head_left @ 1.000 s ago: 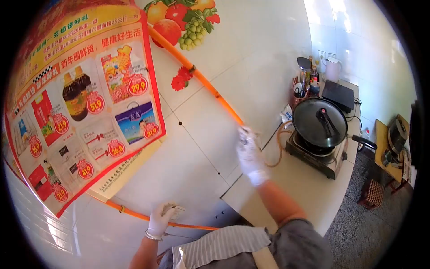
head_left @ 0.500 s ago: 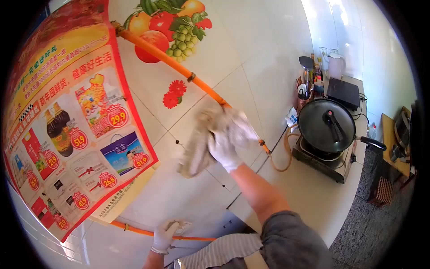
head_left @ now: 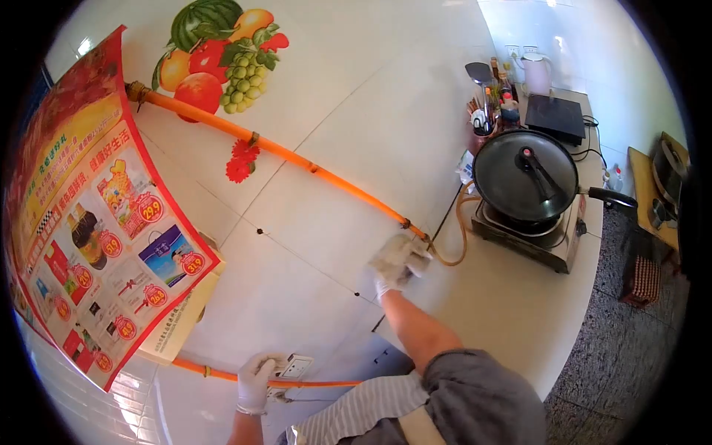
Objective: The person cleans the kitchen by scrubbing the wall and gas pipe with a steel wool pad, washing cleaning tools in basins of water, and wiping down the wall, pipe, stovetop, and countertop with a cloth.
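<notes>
My right hand [head_left: 393, 278], in a white glove, presses a greyish cloth [head_left: 397, 259] against the tiled wall [head_left: 326, 245], just below the lower end of the upper orange pipe [head_left: 326, 176]. Part of the cloth covers the fingers. My left hand [head_left: 256, 382], also gloved, is at the lower orange pipe [head_left: 319, 384], beside a white wall socket [head_left: 298, 366]. Its fingers are curled, and whether they grip the pipe cannot be made out.
A red-edged poster [head_left: 119, 245] hangs at the left. On the counter [head_left: 489, 311] at the right, a lidded pan [head_left: 525, 178] sits on a gas stove [head_left: 556, 248]. Behind it are bottles [head_left: 509, 111], a black flat appliance [head_left: 555, 119] and a kettle [head_left: 537, 74].
My right hand has moved off the upper pipe with the cloth, down to the wall near the pipe's lower end. My left hand stays near the lower pipe. The view has shifted.
</notes>
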The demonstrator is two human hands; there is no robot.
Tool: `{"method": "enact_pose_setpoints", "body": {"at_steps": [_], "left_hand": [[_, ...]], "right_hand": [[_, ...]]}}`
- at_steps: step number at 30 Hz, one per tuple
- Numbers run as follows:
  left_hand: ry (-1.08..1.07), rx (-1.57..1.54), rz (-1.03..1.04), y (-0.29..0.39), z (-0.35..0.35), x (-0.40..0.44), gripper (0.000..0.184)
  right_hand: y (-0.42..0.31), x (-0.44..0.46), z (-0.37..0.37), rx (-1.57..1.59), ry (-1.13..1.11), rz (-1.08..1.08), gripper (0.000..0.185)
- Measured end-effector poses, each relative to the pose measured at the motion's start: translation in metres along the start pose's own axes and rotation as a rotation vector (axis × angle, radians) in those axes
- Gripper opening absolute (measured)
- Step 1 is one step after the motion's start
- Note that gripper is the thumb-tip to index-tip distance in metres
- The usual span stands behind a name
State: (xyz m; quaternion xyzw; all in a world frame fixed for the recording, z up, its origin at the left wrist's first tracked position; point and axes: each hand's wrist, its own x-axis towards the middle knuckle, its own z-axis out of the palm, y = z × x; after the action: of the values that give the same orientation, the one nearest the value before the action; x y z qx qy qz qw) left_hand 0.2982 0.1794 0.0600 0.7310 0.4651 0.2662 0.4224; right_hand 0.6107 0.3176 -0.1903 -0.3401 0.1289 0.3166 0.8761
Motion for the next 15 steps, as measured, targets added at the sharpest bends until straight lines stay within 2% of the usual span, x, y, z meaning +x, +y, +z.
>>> {"method": "enact_pose_setpoints", "body": {"at_steps": [4,8,9,11,13,15], "left_hand": [[0.051,0.015,0.033,-0.002,-0.006,0.001,0.02],[0.151,0.073,0.154,0.01,-0.01,0.006,0.018],[0.152,0.067,0.154,0.009,-0.016,0.006,0.018],[0.318,0.107,0.222,0.001,-0.033,0.006,0.017],[0.401,0.149,0.281,0.004,-0.046,-0.001,0.016],[0.491,0.252,0.435,-0.004,-0.058,-0.007,0.013]], "right_hand": [[-0.003,-0.068,0.015,-0.207,-0.198,-0.01,0.047],[-0.043,-0.067,0.003,-0.512,-0.403,-0.124,0.045],[-0.06,-0.056,0.004,-0.568,-0.412,-0.217,0.045],[-0.104,-0.035,0.023,-0.623,-0.404,-0.444,0.044],[-0.159,-0.025,0.067,-0.592,-0.439,-0.733,0.043],[-0.216,-0.035,0.13,-0.562,-0.525,-1.03,0.043]]}}
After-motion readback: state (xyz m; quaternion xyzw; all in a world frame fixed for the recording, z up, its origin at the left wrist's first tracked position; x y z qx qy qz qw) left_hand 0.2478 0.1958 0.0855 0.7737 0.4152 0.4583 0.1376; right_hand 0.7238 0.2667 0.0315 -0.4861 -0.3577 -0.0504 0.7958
